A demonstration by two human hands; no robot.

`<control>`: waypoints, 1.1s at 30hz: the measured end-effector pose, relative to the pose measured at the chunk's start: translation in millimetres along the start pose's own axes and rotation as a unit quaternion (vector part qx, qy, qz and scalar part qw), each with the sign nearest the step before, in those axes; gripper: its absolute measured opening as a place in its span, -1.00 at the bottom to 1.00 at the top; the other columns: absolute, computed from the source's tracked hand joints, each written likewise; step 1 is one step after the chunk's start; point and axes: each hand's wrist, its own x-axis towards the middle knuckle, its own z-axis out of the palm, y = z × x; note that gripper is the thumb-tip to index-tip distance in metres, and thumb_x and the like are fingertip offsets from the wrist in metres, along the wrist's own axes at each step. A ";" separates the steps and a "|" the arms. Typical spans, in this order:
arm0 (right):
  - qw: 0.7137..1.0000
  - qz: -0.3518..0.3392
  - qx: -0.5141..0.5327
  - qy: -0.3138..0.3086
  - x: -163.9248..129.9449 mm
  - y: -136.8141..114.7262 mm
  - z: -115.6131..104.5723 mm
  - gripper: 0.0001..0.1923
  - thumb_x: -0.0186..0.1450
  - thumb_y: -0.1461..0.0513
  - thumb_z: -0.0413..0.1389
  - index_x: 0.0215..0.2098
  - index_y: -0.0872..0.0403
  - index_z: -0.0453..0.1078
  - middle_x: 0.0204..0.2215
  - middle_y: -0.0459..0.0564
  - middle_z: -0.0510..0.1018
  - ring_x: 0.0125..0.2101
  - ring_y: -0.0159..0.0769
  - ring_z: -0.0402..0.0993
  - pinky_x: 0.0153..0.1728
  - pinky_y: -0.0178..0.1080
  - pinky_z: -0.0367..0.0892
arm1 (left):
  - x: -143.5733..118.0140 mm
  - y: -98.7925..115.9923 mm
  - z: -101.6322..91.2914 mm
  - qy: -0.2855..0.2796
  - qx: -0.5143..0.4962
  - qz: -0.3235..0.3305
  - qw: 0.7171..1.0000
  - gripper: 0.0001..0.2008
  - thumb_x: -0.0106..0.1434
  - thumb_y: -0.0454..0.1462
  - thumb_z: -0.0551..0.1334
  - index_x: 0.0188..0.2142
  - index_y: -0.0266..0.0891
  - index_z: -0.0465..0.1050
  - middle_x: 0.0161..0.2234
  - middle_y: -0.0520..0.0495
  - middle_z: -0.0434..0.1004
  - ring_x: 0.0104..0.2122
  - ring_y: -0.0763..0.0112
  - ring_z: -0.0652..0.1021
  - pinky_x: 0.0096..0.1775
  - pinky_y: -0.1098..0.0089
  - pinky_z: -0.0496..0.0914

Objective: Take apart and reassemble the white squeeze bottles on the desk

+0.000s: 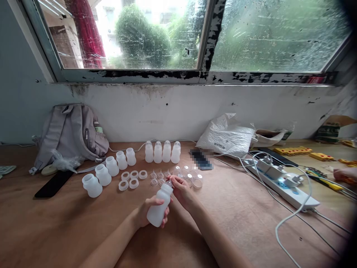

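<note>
My left hand grips the body of a white plastic bottle, tilted up to the right above the wooden table. At the bottle's top, my right hand has its fingers closed on the clear nipple cap. Just beyond lie several white rings, several small clear nipples and several clear caps. A curved row of open white bottles stands to the left. Several capped bottles stand in a row at the back.
A grey backpack leans against the wall at left, a black phone lying before it. A white plastic bag, a power strip with cables and yellow parts lie at right. Another person's hand shows at the right edge.
</note>
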 end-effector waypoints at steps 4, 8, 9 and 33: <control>0.999 0.012 -0.033 0.012 -0.6 0.6 -0.4 -0.79 0.13 0.11 0.12 -0.44 0.11 0.35 -0.54 -0.11 0.32 -0.59 -0.46 0.21 -0.71 -0.40 0.12 | 0.6 -0.6 1.2 0.047 0.026 0.013 0.998 -0.67 0.11 -0.22 0.07 -0.12 -0.31 0.23 -0.51 -0.04 0.34 -0.61 0.44 0.42 -0.58 0.41 0.32; 0.999 0.004 -0.044 0.024 -0.2 1.5 -3.6 -0.80 0.07 0.15 0.17 -0.53 0.14 0.35 -0.59 -0.12 0.31 -0.57 -0.45 0.22 -0.67 -0.39 0.15 | 0.2 0.9 2.4 0.067 0.053 0.005 0.996 -0.66 0.10 -0.22 0.11 -0.13 -0.29 0.23 -0.49 -0.04 0.36 -0.60 0.44 0.43 -0.58 0.42 0.32; 0.999 0.004 -0.041 0.019 -0.1 1.3 -4.0 -0.81 0.07 0.16 0.18 -0.53 0.14 0.36 -0.59 -0.11 0.32 -0.56 -0.44 0.22 -0.67 -0.39 0.15 | -0.1 1.6 2.5 0.063 0.055 0.002 0.997 -0.66 0.09 -0.22 0.12 -0.13 -0.29 0.23 -0.49 -0.04 0.36 -0.60 0.44 0.43 -0.58 0.42 0.32; 1.000 0.011 0.002 -0.003 -2.3 -3.5 3.0 -0.82 0.12 0.13 0.13 -0.47 0.10 0.34 -0.39 -0.05 0.44 -0.54 -0.44 0.25 -0.59 -0.36 0.13 | 3.3 0.8 -4.1 0.036 0.015 0.017 0.999 -0.57 0.20 -0.05 -0.02 -0.07 -0.30 0.22 -0.46 -0.08 0.38 -0.60 0.40 0.46 -0.58 0.38 0.35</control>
